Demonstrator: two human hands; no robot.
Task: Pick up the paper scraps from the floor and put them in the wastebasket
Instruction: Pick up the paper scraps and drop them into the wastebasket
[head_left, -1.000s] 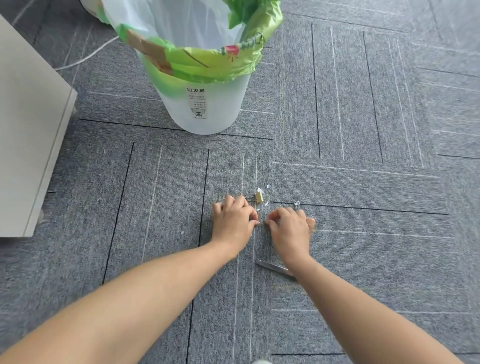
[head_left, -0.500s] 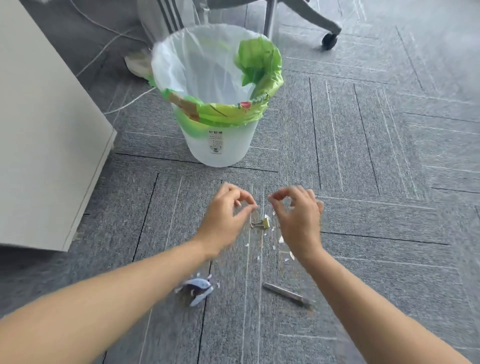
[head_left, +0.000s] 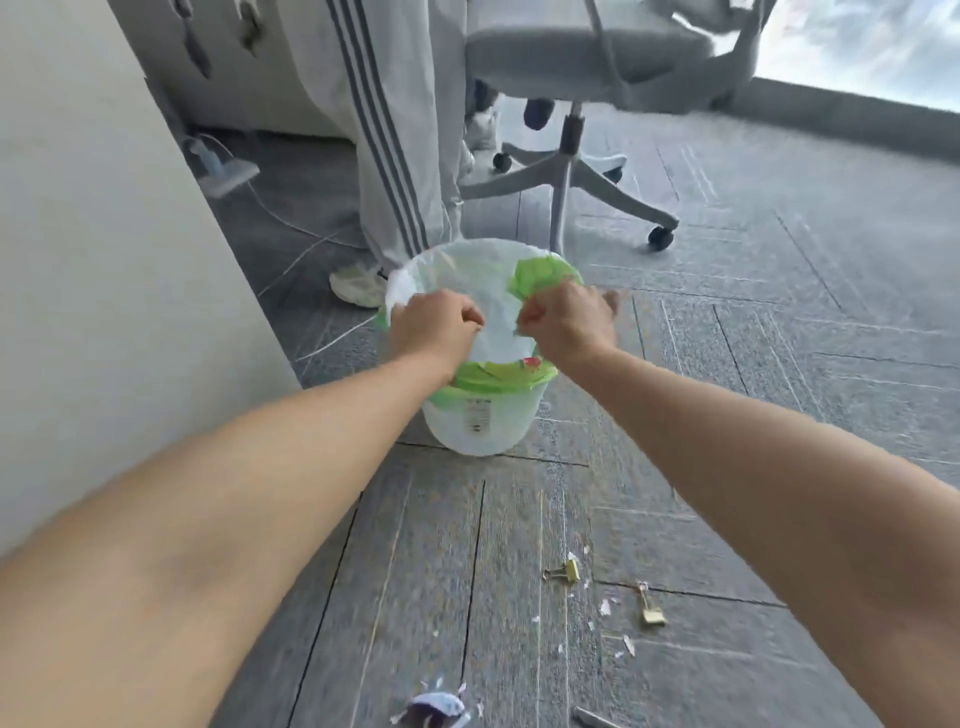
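plenty is left, going by what lies closest to me. a crumpled blue-and-white paper wad (head_left: 436, 709) sits on the grey carpet floor (head_left: 415, 571) at the bottom edge of the view. a thin grey metal stick (head_left: 592, 719), maybe a pen, lies near it on the right. a little further out, small white paper scraps (head_left: 605, 607) are strewn around two gold binder clips (head_left: 570, 571). the clips are not paper, so i judge they are not mine to bin. none of this has been gathered yet.

past that stretch of carpet stands the white translucent plastic wastebasket with a green liner (head_left: 480, 421), well apart from the scraps. both my hands are above its open mouth. my left hand (head_left: 434, 325) is over the left side, fingers curled in with the tips pinched to the thumb. my right hand (head_left: 566, 322) is over the right rim, pinched the same way, just beside a fold of the green liner. whatever they hold is too small to see. from the pinch i take it each carries a few scraps, about to be dropped in. i cannot see any paper inside the liner.

so this looks like one early trip of several, with the wad and the strewn bits to follow. beyond the basket are a white shoe (head_left: 358, 283), someone's grey striped trousers (head_left: 395, 156) and a grey office chair (head_left: 571, 171).
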